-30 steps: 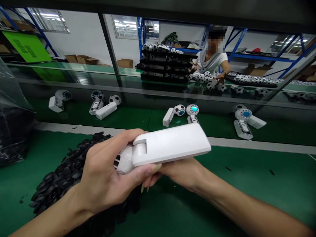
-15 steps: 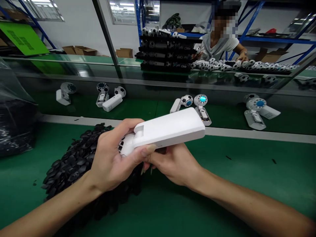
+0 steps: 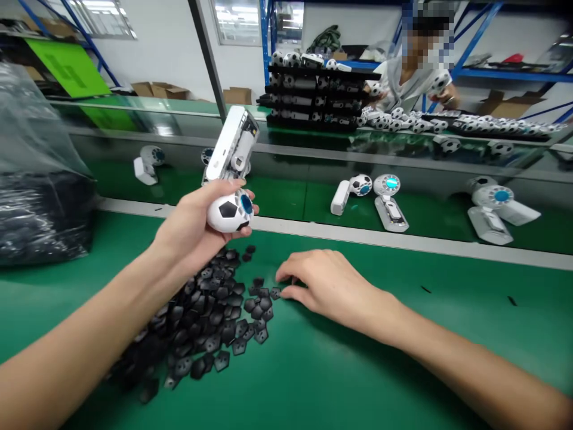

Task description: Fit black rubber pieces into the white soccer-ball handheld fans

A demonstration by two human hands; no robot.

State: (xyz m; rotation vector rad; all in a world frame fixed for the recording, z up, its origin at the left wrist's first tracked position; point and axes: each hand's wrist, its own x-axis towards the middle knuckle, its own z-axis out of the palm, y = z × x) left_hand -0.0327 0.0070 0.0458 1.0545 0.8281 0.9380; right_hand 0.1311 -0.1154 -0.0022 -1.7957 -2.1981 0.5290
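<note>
My left hand (image 3: 185,230) is wrapped round a white device (image 3: 227,212) with a soccer-ball-patterned round head and a long handle. The handle points up and away, its inner side uncovered with parts showing. A blue disc sits on the right side of the ball head. Low over the green work surface, my right hand (image 3: 329,283) has thumb and forefinger slightly apart and holds nothing visible. Its fingertips are right beside a small black pentagon piece (image 3: 275,292) at the edge of a pile of black pentagon pieces (image 3: 210,304); whether they touch it, I cannot tell.
Similar devices (image 3: 391,209) lie on the green belt (image 3: 290,194) beyond a pale rail (image 3: 430,246). A clear bag of black pieces (image 3: 40,215) stands at left. Across the line, a co-worker (image 3: 403,77) handles ball devices near stacked black trays (image 3: 313,98).
My left hand has raised and turned the device, handle now pointing up. My right hand has let go of it and moved down to the pile's right edge. The view has shifted left.
</note>
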